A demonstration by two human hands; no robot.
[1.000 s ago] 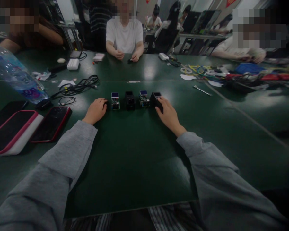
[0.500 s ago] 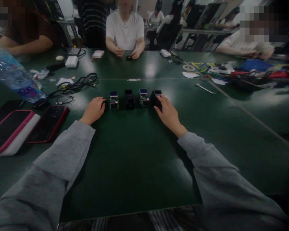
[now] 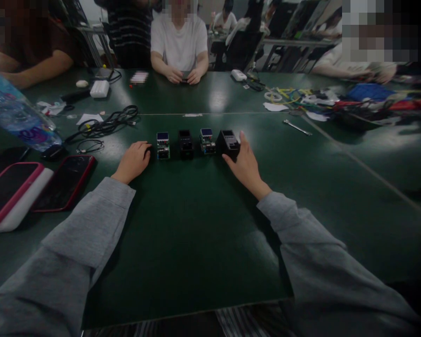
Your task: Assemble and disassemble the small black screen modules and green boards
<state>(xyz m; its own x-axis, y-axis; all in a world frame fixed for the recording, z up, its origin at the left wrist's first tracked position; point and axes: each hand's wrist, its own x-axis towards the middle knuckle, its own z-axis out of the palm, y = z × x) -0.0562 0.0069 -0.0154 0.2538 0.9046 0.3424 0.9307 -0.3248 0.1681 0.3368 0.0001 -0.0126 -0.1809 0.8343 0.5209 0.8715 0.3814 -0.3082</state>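
Observation:
A row of small electronic modules stands on the dark green table (image 3: 196,224). From the left: a bare circuit module with a blue screen (image 3: 163,145), a black cased module (image 3: 185,143), a second blue-screened circuit module (image 3: 207,141), and a black cased module (image 3: 229,142). My right hand (image 3: 246,166) grips that rightmost black module, thumb below it, a finger up along its right side. My left hand (image 3: 133,160) lies curled on the table just left of the row, fingertips on a small dark item I cannot make out.
Two phones (image 3: 65,181) and a pink-edged case (image 3: 10,194) lie at the left, with a tipped water bottle (image 3: 17,117) and black cables (image 3: 108,121) behind. A wrench (image 3: 296,127) and a cluttered pile (image 3: 337,100) sit at the right. Other people sit across the table.
My right hand has turned the rightmost black module so its top face shows, and a finger now stands along its right side. The view shifted slightly; my left hand stayed put.

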